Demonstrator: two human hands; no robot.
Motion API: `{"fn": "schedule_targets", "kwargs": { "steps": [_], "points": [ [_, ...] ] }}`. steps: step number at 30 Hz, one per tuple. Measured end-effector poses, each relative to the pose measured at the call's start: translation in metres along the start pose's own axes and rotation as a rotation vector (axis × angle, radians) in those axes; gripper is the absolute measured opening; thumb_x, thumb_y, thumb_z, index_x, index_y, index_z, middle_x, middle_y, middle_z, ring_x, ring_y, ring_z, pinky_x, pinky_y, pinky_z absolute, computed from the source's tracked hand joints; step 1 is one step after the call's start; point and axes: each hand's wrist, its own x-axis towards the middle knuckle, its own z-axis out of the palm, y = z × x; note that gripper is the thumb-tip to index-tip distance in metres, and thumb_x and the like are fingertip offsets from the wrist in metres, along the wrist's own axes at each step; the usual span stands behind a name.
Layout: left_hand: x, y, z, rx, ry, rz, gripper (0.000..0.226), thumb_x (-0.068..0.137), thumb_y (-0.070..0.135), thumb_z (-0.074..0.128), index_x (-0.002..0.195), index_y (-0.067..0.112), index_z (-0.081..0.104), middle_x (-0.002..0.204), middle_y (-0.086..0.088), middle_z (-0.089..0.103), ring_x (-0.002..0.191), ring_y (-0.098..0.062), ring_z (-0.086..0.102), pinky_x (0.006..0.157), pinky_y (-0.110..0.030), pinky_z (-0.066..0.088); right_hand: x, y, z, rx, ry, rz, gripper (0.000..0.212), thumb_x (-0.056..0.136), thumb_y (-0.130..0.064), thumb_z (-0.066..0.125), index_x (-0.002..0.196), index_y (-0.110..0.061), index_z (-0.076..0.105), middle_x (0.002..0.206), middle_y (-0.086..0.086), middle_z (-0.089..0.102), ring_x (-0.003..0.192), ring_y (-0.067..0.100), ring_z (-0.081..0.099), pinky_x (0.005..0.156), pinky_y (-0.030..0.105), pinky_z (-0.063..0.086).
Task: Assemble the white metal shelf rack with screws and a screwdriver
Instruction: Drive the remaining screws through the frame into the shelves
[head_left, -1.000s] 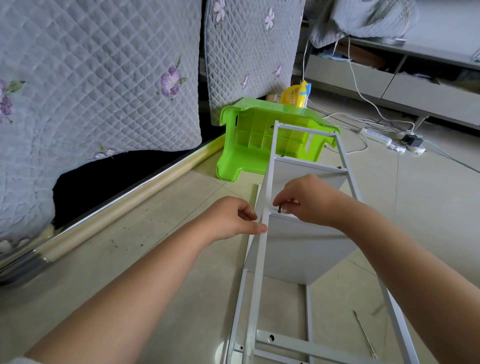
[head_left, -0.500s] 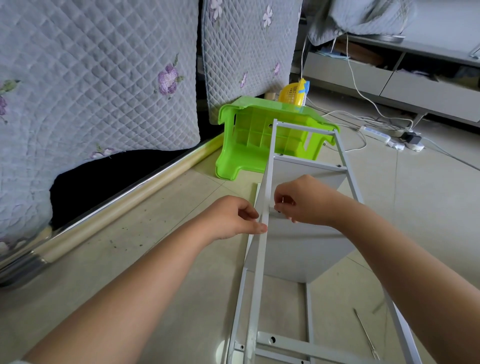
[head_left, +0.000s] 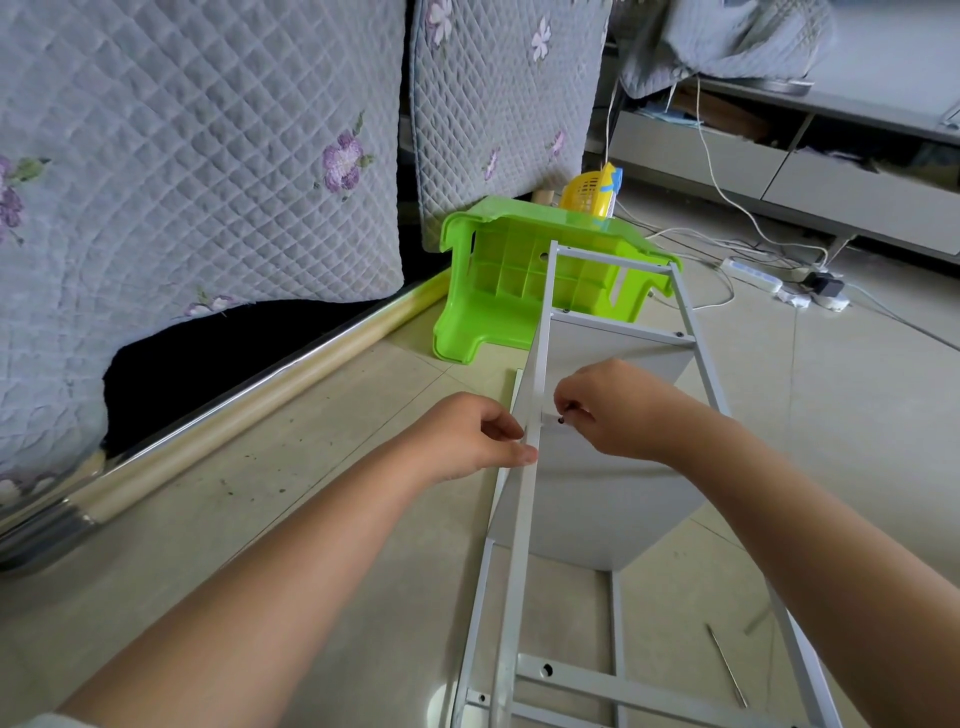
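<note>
Pinching a small dark screw (head_left: 561, 419) at the white rack (head_left: 532, 415) on the floor.
Right hand (head_left: 618, 410) fingertips hold it beside the left upright; left hand (head_left: 467, 441), fingers curled, grips that upright.

Screw (head_left: 561, 419) in fingers (head_left: 566, 402) — white rack (head_left: 535, 395)

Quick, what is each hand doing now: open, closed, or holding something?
Left hand: closed on the white rack rail, gripping it.
Right hand: closed, pinching a small dark screw at the rail.
</note>
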Motion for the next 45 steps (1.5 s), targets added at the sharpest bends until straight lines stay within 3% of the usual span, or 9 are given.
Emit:
{"fn": "schedule_targets", "kwargs": {
  "steps": [15, 20, 23, 28, 30, 33, 37, 42, 45],
  "points": [
    [-0.003, 0.003, -0.001, 0.024, -0.005, -0.002, 0.031, 0.078, 0.019, 0.073, 0.106, 0.007, 0.066, 0.076, 0.012, 0.058, 0.062, 0.004, 0.051, 0.048, -0.002, 0.037, 0.01, -0.012, 0.006, -0.17, -0.038, 0.086, 0.037, 0.099, -0.035, 0.034, 0.111, -0.007, 0.055, 0.112, 0.015, 0.057, 0.104, 0.033, 0.055, 0.071, 0.03, 0.038],
    [-0.003, 0.002, 0.0, 0.011, -0.005, -0.007, 0.031, 0.078, 0.019, 0.073, 0.106, 0.007, 0.066, 0.077, 0.012, 0.059, 0.065, 0.004, 0.051, 0.05, -0.003, 0.038, 0.007, -0.006, 0.009, -0.014, -0.008, 0.114, 0.047, 0.099, -0.04, 0.028, 0.089, -0.008, 0.06, 0.099, 0.016, 0.061, 0.096, 0.031, 0.057, 0.067, 0.029, 0.034],
    [-0.002, 0.003, -0.001, 0.018, -0.005, -0.018, 0.035, 0.078, 0.019, 0.073, 0.109, 0.008, 0.064, 0.082, 0.009, 0.06, 0.068, 0.003, 0.052, 0.054, -0.006, 0.039, -0.002, 0.01, 0.005, 0.142, -0.025, 0.149, 0.048, 0.098, -0.043, 0.028, 0.059, -0.018, 0.041, 0.073, 0.011, 0.053, 0.083, 0.029, 0.053, 0.074, 0.034, 0.04],
    [0.0, 0.008, 0.002, 0.18, 0.08, 0.02, 0.059, 0.079, 0.024, 0.071, 0.132, 0.012, 0.048, 0.126, -0.003, 0.054, 0.102, -0.011, 0.055, 0.086, -0.024, 0.043, -0.033, 0.065, 0.003, 0.227, 0.02, 0.302, 0.043, 0.098, -0.034, 0.036, 0.06, -0.013, 0.039, 0.056, -0.001, 0.039, 0.071, 0.022, 0.044, 0.067, 0.03, 0.034],
    [0.001, 0.017, 0.012, 0.397, 0.22, 0.125, 0.055, 0.084, 0.029, 0.065, 0.133, 0.01, 0.047, 0.133, -0.006, 0.05, 0.119, -0.018, 0.049, 0.096, -0.028, 0.038, -0.051, 0.089, 0.01, 0.241, 0.082, 0.401, 0.042, 0.097, -0.03, 0.039, 0.059, -0.015, 0.037, 0.057, -0.001, 0.04, 0.072, 0.022, 0.044, 0.063, 0.028, 0.031],
    [0.003, 0.037, 0.041, 0.633, 0.292, 0.372, 0.047, 0.09, 0.035, 0.053, 0.125, 0.005, 0.054, 0.13, -0.011, 0.051, 0.12, -0.027, 0.048, 0.096, -0.033, 0.037, -0.08, 0.119, 0.035, 0.269, 0.091, 0.567, 0.04, 0.097, -0.025, 0.04, 0.059, -0.014, 0.037, 0.061, 0.003, 0.044, 0.075, 0.024, 0.047, 0.064, 0.027, 0.03],
    [0.014, 0.06, 0.088, 0.92, 0.056, 0.506, 0.049, 0.097, 0.039, 0.035, 0.132, 0.006, 0.044, 0.138, -0.009, 0.043, 0.129, -0.024, 0.037, 0.103, -0.032, 0.029, -0.111, 0.135, 0.095, 0.224, -0.203, 0.699, 0.04, 0.099, -0.024, 0.034, 0.061, -0.013, 0.036, 0.091, 0.016, 0.06, 0.091, 0.03, 0.056, 0.068, 0.027, 0.033],
    [0.039, 0.069, 0.118, 1.091, -0.054, 0.482, 0.062, 0.096, 0.051, 0.018, 0.143, 0.01, 0.025, 0.151, -0.008, 0.025, 0.142, -0.02, 0.016, 0.112, -0.035, 0.015, -0.151, 0.124, 0.194, 0.363, -0.693, 0.805, 0.032, 0.096, -0.02, 0.038, 0.068, -0.007, 0.046, 0.094, 0.017, 0.062, 0.051, 0.014, 0.048, 0.053, 0.024, 0.045],
    [0.044, 0.079, 0.123, 1.017, -0.018, 0.571, 0.079, 0.087, 0.061, 0.006, 0.144, 0.009, 0.023, 0.15, -0.008, 0.026, 0.14, -0.019, 0.019, 0.11, -0.034, 0.017, -0.169, 0.119, 0.23, 0.393, -0.743, 0.835, 0.03, 0.097, -0.024, 0.041, 0.11, -0.001, 0.055, 0.128, 0.017, 0.053, 0.095, 0.026, 0.06, 0.071, 0.025, 0.049]
  ]
}}
